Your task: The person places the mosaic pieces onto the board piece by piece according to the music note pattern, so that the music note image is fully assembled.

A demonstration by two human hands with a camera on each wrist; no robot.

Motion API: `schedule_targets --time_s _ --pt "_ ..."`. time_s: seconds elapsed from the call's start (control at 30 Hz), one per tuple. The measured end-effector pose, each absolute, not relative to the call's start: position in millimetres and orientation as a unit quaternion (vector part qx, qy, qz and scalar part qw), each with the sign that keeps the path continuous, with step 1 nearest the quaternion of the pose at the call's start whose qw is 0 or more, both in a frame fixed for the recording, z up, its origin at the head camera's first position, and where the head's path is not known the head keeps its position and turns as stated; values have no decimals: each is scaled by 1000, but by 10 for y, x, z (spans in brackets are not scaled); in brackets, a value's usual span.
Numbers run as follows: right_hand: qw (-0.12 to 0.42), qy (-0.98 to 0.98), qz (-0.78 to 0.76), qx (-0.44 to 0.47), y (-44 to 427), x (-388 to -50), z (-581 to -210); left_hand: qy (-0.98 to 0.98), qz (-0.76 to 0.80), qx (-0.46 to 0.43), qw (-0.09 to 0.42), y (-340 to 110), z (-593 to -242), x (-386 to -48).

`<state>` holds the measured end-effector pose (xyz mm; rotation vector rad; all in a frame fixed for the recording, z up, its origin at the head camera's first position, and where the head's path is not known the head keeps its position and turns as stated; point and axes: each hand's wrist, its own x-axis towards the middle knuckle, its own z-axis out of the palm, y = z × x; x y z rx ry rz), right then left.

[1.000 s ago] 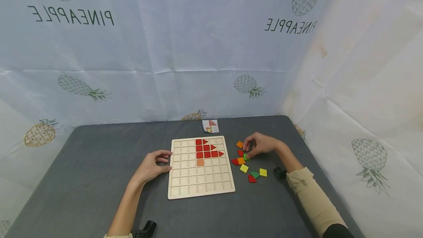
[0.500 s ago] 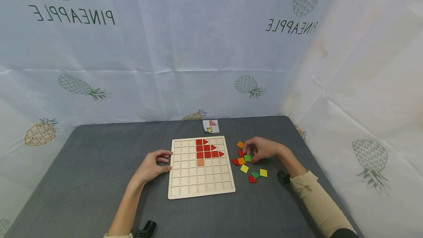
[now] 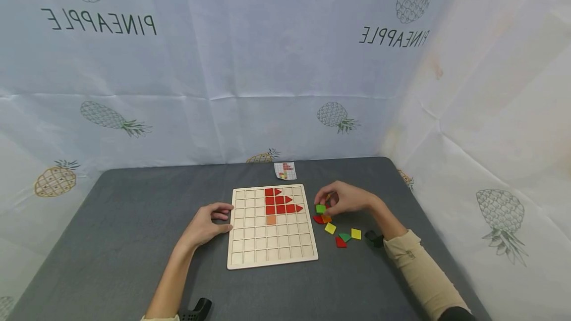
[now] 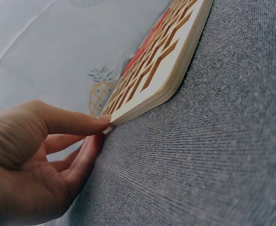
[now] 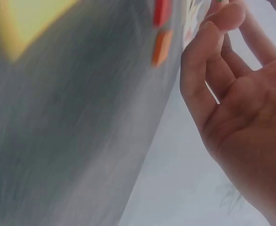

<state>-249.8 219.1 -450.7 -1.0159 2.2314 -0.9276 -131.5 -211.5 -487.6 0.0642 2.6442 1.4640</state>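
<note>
My right hand (image 3: 347,198) pinches a light green square tile (image 3: 320,209), raised just right of the wooden grid board (image 3: 292,241). In the right wrist view the thumb and fingertips meet at the top, where the tile barely shows. With thumb and fingertips spread apart, my left hand (image 3: 202,226) touches the board's left edge; the left wrist view shows the thumb (image 4: 79,122) against its rim. Red tiles (image 3: 280,200) form three rows in the board's upper part, each with a pointed right end. One pale orange square (image 3: 271,220) sits beneath them.
Right of the board lie loose tiles: yellow squares (image 3: 330,228), a darker green piece (image 3: 345,237), a red piece (image 3: 341,242), and red and orange ones partly under my right hand. A small printed card (image 3: 285,171) lies behind the board. Patterned cloth (image 3: 276,63) hangs beyond the grey table (image 3: 169,192).
My right hand has picked up the light green square from among the loose tiles and moved it left toward the board. The left hand keeps its place at the board's edge.
</note>
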Motion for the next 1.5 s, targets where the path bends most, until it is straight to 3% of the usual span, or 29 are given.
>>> schedule_targets --time_s 0.67,1.03,1.5 --pt "237 813 -260 -464 953 -2144 -4570 872 486 24 58 -2121 -4883 -1319" --pt "199 846 -190 -457 821 -2070 -4620 870 488 28 61 -2136 -4887 -1316" --pt "238 831 -205 -459 876 -2049 -4585 872 487 19 58 -2113 -4887 -1322"
